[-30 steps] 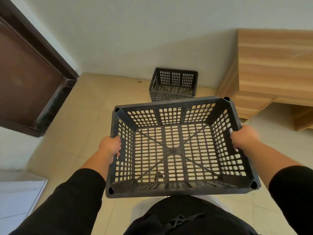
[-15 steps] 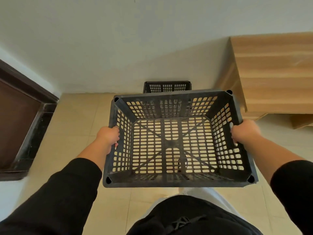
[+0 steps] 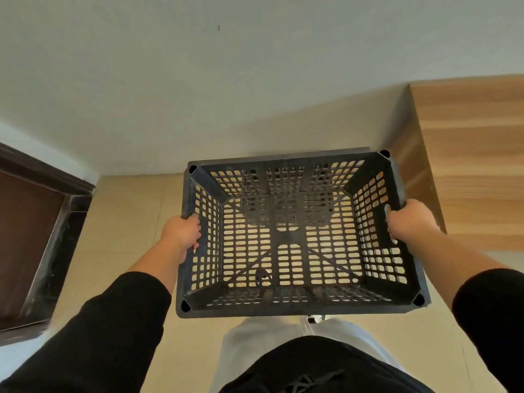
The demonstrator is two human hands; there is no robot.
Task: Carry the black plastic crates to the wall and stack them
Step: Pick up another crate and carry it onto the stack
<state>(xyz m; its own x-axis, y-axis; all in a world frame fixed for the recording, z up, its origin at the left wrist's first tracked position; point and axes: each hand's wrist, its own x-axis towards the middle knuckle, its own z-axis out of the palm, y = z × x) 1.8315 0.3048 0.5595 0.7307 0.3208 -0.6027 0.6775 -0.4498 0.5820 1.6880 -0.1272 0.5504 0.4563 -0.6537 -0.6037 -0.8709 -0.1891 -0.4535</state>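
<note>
I hold a black perforated plastic crate (image 3: 292, 307) level in front of me, its open top facing up. My left hand (image 3: 181, 232) grips its left side wall and my right hand (image 3: 408, 221) grips the handle slot in its right side wall. A second black crate (image 3: 286, 204) stands on the floor by the wall; it shows only as dark mesh through the far part of the held crate's holes. The held crate hangs directly above it.
The white wall (image 3: 226, 95) rises just beyond the crate. A wooden cabinet (image 3: 467, 154) stands close on the right. A dark brown door frame (image 3: 56, 245) is on the left. Beige floor tiles (image 3: 127, 222) lie between door and crate.
I have walked closer to the wall with the crate. The floor crate, seen beyond the held one before, is now covered by it.
</note>
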